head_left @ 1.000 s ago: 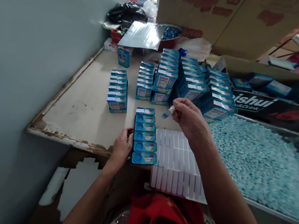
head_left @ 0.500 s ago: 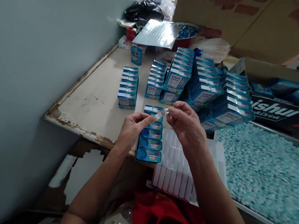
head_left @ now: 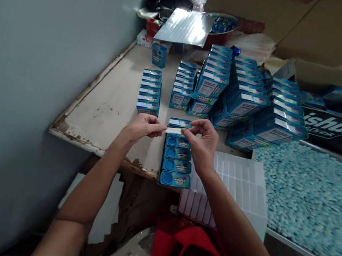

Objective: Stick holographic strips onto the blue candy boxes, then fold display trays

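Both my hands pinch the ends of a small white strip [head_left: 173, 130], stretched flat between them. My left hand [head_left: 143, 126] grips its left end, my right hand [head_left: 200, 139] its right end. The strip hovers just over the far end of a column of blue boxes [head_left: 175, 164] with round lids, lying near the table's front edge. Beside that column, to the right, lies a white sheet of strips [head_left: 239, 184], partly under my right forearm.
Rows of stacked blue boxes [head_left: 215, 85] fill the middle and back of the worn table [head_left: 104, 106]. A metal tray of pale blue candies [head_left: 307, 198] lies at right. Cardboard cartons [head_left: 331, 27], a bowl [head_left: 223, 27] and bags crowd the back. Grey wall at left.
My left hand rose from the column of boxes and took the strip's free end. Both hands then lowered it toward the column's far end. The view shifted left and down.
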Demonstrator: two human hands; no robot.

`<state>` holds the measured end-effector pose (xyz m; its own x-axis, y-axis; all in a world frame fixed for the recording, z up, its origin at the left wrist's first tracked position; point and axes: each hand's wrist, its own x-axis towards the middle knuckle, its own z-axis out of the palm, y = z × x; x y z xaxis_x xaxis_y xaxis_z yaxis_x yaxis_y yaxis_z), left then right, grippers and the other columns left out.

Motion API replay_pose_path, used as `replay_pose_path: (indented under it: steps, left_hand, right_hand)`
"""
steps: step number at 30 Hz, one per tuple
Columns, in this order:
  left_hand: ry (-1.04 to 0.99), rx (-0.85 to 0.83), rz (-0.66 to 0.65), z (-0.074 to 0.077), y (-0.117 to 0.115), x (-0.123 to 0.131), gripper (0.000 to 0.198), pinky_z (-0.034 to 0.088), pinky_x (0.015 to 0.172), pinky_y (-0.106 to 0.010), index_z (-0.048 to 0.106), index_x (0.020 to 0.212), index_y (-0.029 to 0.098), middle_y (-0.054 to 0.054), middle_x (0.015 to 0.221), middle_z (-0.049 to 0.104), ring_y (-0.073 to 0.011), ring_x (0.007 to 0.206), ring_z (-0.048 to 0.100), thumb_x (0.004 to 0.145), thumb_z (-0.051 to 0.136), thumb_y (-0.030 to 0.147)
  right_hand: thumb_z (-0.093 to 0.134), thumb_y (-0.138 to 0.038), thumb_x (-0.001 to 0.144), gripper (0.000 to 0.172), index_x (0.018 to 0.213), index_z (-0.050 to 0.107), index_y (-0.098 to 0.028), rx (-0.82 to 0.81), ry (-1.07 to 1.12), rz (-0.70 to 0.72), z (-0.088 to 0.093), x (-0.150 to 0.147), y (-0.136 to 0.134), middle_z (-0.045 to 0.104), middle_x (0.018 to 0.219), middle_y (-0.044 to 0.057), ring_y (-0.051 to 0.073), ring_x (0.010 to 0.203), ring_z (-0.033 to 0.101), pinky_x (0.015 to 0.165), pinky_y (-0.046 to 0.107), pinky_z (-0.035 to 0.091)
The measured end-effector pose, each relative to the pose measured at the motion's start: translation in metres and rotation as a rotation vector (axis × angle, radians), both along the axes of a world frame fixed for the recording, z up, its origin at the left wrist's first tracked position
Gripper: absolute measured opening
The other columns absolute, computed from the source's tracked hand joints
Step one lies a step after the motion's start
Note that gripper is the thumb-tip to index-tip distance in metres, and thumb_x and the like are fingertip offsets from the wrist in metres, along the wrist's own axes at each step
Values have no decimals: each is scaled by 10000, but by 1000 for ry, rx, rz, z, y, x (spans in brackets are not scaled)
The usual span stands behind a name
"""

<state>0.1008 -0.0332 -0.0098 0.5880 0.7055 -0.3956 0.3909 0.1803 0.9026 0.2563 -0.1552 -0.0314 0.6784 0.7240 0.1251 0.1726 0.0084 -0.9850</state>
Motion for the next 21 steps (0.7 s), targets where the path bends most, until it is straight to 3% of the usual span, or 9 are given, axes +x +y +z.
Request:
replay_pose_path:
  steps: [5, 21]
  left_hand:
    - [26, -29, -37, -9, 12, 4, 223, 444, 593, -233, 681, 654, 172, -35, 642, 688, -108, 593, 575, 693, 813, 348]
    - [-36, -90, -44, -31, 15, 2, 258, 440, 589, -218, 682, 675, 167, -36, 661, 687, -95, 597, 578, 681, 835, 375]
  right_hand:
    - [685, -333, 727, 200, 842, 542, -255, -49, -58, -22, -7, -2, 3, 606, 727, -31, 182, 707, 585, 731, 337, 472]
    - [676, -294, 705, 188, 823, 539, -245, -96, -119, -7, -14, 1, 7, 598, 741, -23, 172, 711, 550, 721, 333, 440]
